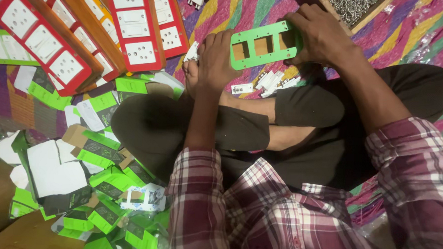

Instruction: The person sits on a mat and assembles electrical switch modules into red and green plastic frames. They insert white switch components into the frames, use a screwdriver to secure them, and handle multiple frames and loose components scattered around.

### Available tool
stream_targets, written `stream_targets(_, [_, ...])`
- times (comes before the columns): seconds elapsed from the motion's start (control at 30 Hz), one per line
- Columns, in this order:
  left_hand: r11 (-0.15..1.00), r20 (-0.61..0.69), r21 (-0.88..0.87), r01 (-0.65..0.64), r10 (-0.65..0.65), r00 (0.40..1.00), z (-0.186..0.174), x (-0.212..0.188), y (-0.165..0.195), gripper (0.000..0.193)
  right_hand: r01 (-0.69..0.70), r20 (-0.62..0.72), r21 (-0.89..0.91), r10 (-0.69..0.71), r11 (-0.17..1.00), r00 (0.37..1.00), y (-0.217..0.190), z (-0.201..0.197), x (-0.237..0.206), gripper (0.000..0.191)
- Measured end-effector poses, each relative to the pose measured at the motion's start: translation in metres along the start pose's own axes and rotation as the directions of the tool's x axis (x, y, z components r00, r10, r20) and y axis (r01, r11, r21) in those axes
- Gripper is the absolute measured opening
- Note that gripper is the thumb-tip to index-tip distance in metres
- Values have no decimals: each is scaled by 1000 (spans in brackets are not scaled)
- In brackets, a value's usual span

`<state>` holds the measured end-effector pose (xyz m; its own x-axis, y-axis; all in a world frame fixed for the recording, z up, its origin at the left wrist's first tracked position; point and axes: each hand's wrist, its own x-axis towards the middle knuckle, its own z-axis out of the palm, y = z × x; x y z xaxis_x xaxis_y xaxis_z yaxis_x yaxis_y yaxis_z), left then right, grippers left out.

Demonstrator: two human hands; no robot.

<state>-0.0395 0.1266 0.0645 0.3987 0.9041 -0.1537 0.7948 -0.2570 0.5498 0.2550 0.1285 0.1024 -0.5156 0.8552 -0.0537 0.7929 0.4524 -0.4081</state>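
Note:
A green plate (264,44) with three square cut-outs is held flat above my crossed legs. My right hand (319,34) grips its right end. My left hand (215,58) holds its left end and also pinches a small white switch part (191,52) between fingers. Several loose white switch parts (274,82) lie on the cloth just below the plate, beside my foot.
Red-framed boards fitted with white sockets and switches (136,28) are stacked at the upper left. Green and white cardboard boxes (96,184) lie scattered on the left. A wooden tray of metal screws (353,9) sits at the top right on a striped cloth (235,12).

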Motion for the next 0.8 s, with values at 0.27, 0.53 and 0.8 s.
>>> stream_targets(0.27, [999, -2, -28, -30, 30, 1000, 0, 0, -3, 100, 62, -19, -79, -64, 995, 998, 6, 12, -2, 106])
stream_targets(0.53, [999, 36, -31, -33, 34, 999, -2, 0, -3, 101, 96, -48, -112, -102, 989, 994, 10, 17, -4, 107])
stream_targets(0.8, [995, 102, -47, -85, 89, 991, -3, 2, -11, 97, 100, -62, -80, -105, 992, 993, 8, 18, -3, 104])
